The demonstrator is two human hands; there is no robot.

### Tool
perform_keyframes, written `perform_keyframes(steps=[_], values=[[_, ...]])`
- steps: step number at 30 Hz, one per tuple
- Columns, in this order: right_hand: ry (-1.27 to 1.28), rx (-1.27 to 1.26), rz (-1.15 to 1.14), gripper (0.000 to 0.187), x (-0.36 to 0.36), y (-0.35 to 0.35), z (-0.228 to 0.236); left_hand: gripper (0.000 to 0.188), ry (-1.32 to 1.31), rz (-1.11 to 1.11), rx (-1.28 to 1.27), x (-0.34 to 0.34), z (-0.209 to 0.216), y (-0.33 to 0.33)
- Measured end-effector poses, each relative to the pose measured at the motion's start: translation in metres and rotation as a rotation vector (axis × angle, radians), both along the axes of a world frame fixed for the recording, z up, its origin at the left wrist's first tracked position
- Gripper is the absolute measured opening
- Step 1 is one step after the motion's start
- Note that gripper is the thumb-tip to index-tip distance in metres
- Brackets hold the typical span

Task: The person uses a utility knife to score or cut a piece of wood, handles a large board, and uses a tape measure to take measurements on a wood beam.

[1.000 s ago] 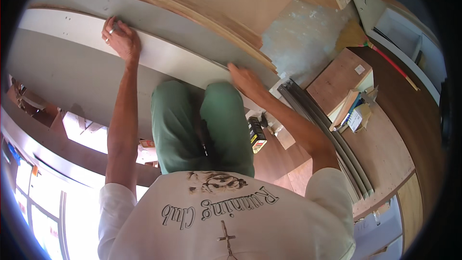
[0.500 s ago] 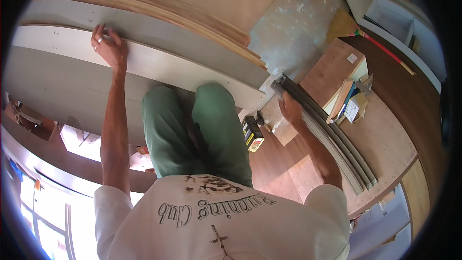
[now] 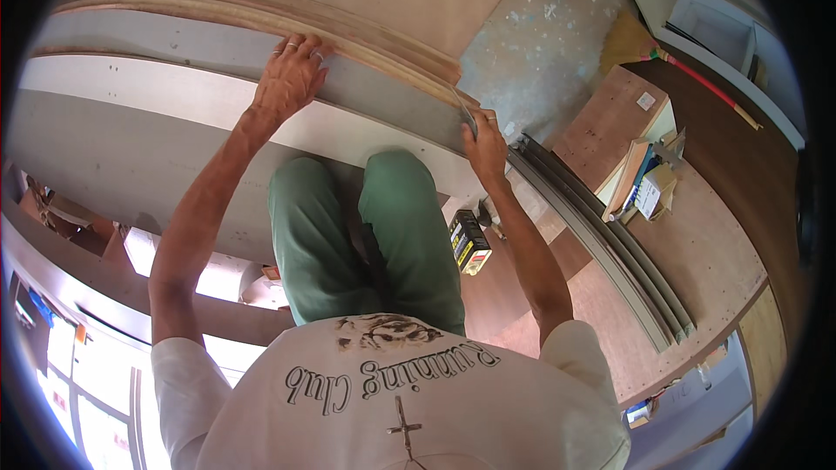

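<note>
My left hand [image 3: 292, 77] lies on a long grey board [image 3: 192, 39], fingertips at its far edge beside stacked wooden strips [image 3: 348, 35]. Its fingers are laid out and grip nothing. Near the right end of that board, my right hand [image 3: 488, 148] is closed around a slim grey tool with a thin pointed end [image 3: 468, 113]; its exact kind I cannot make out. The tip points toward the ends of the wooden strips. A white narrow board [image 3: 366, 133] runs between the grey board and my knees, over a wider grey panel [image 3: 148, 152].
Several long grey strips [image 3: 610, 257] lie to the right on a plywood surface [image 3: 714, 252]. A wooden box [image 3: 614, 126] stands there, with small packets [image 3: 649, 191] beside it. A black and yellow box [image 3: 470, 239] sits right of my knees. Farther off lies a broom [image 3: 623, 43] with a red handle.
My left hand has slid right and farther away, off the white board onto the grey one. My right hand has left the grey strips and moved left and away, to the board's end.
</note>
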State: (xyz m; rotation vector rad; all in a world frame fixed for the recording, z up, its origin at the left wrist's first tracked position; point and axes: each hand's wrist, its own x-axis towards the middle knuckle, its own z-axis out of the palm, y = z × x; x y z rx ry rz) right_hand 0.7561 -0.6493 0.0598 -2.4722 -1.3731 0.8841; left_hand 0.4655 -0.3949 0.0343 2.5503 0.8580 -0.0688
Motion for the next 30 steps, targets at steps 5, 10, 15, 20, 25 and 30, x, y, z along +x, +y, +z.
perform_keyframes(steps=[5, 10, 15, 20, 25, 30], values=[[-0.056, -0.064, -0.054, 0.034, 0.013, -0.012, -0.003, 0.031, 0.073, -0.095, 0.054, 0.007, 0.017, 0.010], [0.047, -0.052, 0.004, 0.034, 0.035, -0.007, -0.011, 0.025, 0.274, -0.153, -0.141, 0.030, 0.020, 0.034], [0.272, -0.107, -0.083, 0.026, 0.058, -0.003, -0.020, 0.021, 0.000, -0.023, -0.499, 0.013, -0.001, 0.040], [0.411, -0.287, -0.028, 0.022, 0.071, 0.010, -0.016, 0.023, 0.188, -0.078, -0.535, 0.029, 0.015, 0.047], [0.526, -0.457, -0.056, 0.017, 0.067, 0.027, 0.014, 0.023, 0.129, -0.099, -0.534, 0.017, 0.011, 0.042], [0.599, -0.421, -0.097, 0.013, 0.060, 0.006, 0.018, 0.020, 0.193, -0.121, -0.553, 0.022, 0.027, 0.043]])
